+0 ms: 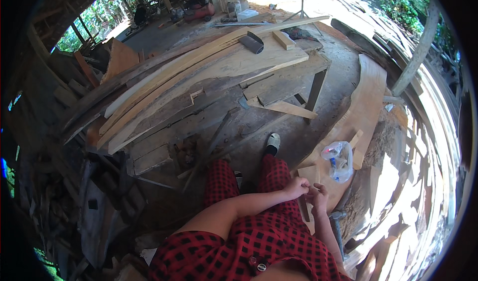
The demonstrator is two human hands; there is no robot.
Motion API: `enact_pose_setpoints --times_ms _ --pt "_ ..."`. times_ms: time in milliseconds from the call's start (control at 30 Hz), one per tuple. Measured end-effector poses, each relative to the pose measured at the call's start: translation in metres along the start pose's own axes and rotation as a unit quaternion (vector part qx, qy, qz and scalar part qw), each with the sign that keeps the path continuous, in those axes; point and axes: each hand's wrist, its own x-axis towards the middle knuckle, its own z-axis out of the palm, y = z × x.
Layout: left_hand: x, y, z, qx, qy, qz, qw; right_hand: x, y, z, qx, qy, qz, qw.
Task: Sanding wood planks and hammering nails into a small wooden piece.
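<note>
Left hand (297, 188) and right hand (318, 198) sit close together, fingers narrow, anything held too small to tell; just beyond them, a pale wood piece (308, 173); farther and rightward, a clear plastic bag (343, 168) on a wide board (367, 94).

Your bare left forearm (261, 203) reaches across your lap toward your right side, its hand (297, 188) curled with fingers bent inward. Your right forearm (327, 233) rises beside your right thigh (275, 177), its hand (318, 198) upright with bent fingers, fingertips close to the left hand's.
</note>
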Motion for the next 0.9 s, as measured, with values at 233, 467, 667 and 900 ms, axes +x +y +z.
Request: enact_pose_setpoints --times_ms 233,467,667,900 --pt "0.003 0.001 -0.002 0.011 -0.020 -0.006 1.000 0.000 0.000 -0.001 -0.001 -0.006 0.004 1.000" --pt "0.002 0.002 0.001 0.014 0.000 0.004 1.000 0.002 0.003 -0.004 0.006 -0.010 0.003 1.000" --pt "-0.008 0.008 0.007 0.039 -0.039 -0.010 0.998 -0.016 0.005 -0.009 0.011 0.011 0.020 1.000" --pt "0.017 0.006 -0.015 -0.067 0.055 -0.030 0.996 -0.009 -0.016 -0.058 -0.073 0.096 -0.086 0.989"
